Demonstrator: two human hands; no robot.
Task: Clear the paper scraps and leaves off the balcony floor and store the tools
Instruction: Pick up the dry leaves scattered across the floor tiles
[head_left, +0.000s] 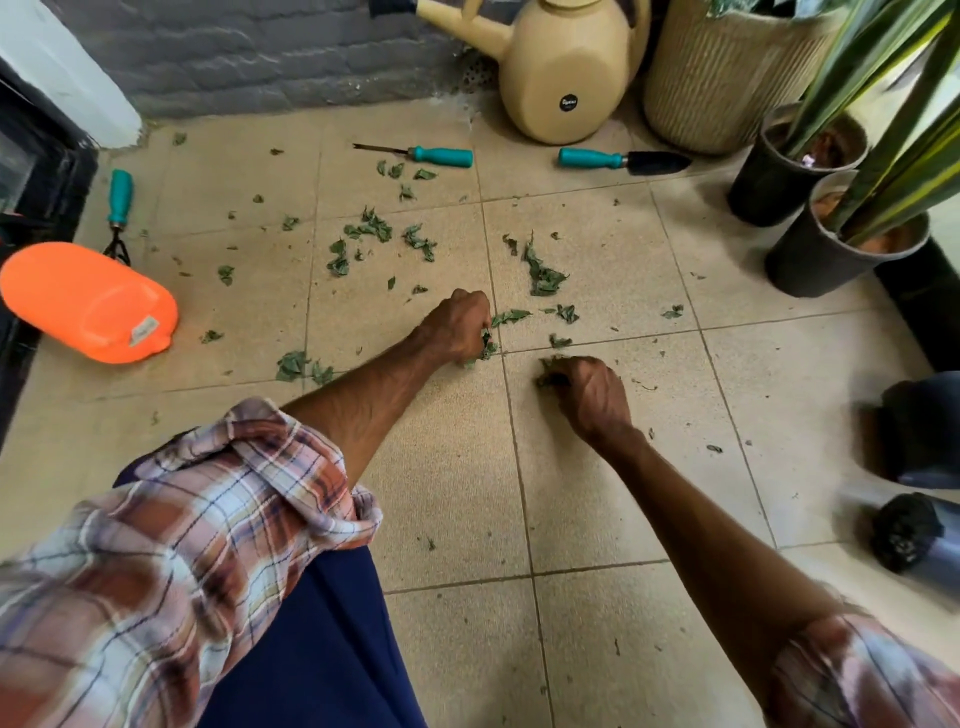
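The beige tiled balcony floor (597, 493) is strewn with green leaves (543, 275), mostly toward 12 o'clock. A clump is gripped in the curled left hand (462, 325); more are pinched under the right hand (587, 389). At 12 o'clock teal-handled tools (441, 156) are laid, at 9 an orange jug (88, 301).

Green leaves (543, 275) scattered; three teal-handled tools (441, 156) lying flat, apart.

Floor tiles (597, 493): beige, finely speckled, darker grout lines. Leaves (543, 275): dull green. Tool handles (447, 156): teal, all three. Watering can (566, 73): cream, with a round black sticker. Jug (88, 301): bright orange. Sleeve (156, 545): plaid in rust and white with thin navy lines. Trousers (322, 649): navy. Wall (260, 57): grey brick. Pots (779, 187): dark grey.
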